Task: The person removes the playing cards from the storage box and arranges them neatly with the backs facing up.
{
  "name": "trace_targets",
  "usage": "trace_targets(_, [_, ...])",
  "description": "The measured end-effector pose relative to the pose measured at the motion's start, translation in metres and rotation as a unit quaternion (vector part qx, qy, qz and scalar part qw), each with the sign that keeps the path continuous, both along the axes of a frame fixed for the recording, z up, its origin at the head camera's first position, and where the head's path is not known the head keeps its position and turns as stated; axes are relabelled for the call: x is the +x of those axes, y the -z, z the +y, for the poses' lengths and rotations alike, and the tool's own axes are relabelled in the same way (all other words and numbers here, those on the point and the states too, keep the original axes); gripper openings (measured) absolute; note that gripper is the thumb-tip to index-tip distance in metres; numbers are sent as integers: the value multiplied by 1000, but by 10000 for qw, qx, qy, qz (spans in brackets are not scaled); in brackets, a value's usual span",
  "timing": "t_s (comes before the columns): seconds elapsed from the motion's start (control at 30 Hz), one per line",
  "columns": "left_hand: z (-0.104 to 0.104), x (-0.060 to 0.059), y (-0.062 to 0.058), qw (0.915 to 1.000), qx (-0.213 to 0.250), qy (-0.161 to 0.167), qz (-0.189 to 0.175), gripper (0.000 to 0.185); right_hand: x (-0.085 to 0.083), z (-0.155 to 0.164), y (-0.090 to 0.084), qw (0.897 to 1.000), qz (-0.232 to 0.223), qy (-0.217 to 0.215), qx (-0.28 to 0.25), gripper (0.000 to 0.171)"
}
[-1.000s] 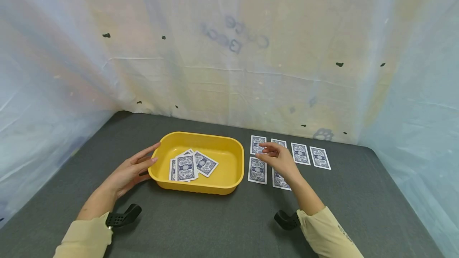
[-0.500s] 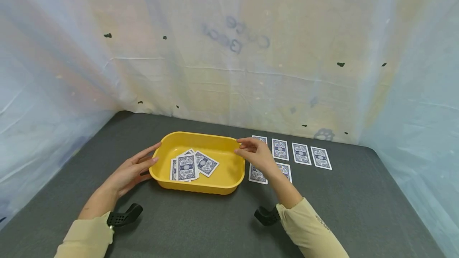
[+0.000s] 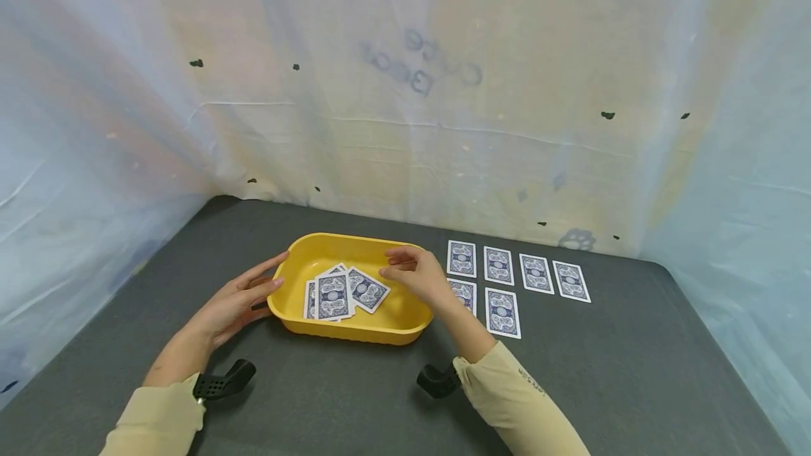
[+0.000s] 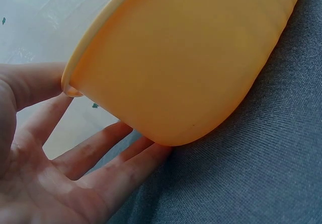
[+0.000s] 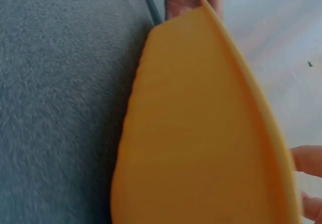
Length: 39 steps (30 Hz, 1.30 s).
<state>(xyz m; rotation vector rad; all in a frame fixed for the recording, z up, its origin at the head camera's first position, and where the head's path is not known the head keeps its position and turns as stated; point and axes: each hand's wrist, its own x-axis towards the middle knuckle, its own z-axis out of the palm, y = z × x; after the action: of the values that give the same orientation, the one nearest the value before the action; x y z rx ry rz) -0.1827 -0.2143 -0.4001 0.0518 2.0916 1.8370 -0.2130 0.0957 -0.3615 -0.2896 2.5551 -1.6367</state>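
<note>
Right now my left grip point(image 3: 237, 301) rests open against the yellow tray point(image 3: 329, 324) at nine o'clock; right grip point(image 3: 415, 276) hovers half-curled, empty, above its cards point(image 3: 338, 292). Thin, slippery; I'd pinch an edge.

The yellow tray point(image 3: 347, 330) at frame centre looks like smooth, matt plastic; the table point(image 3: 633, 371) wears rough grey woven cloth (fibres plain in the wrist views); the cards point(image 3: 500, 311) look glossy.
</note>
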Motion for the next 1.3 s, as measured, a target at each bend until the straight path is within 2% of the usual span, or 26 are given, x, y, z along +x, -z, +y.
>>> trace_targets(0.57, [0, 1, 1, 10000, 60, 45, 59, 68, -2, -30, 9, 9977, -312, -178, 580, 38])
trace_targets(0.9, [-1, 2, -1, 9999, 107, 56, 56, 68, -3, -37, 13, 9871, -481, -325, 1492, 51])
trace_targets(1.13, [0, 2, -2, 10000, 63, 6, 32, 68, -4, -40, 20, 9773, -138, -385, 2077, 61])
trace_targets(1.3, [1, 2, -2, 10000, 33, -39, -4, 67, -2, -41, 21, 9733, 8, -393, 2262, 63])
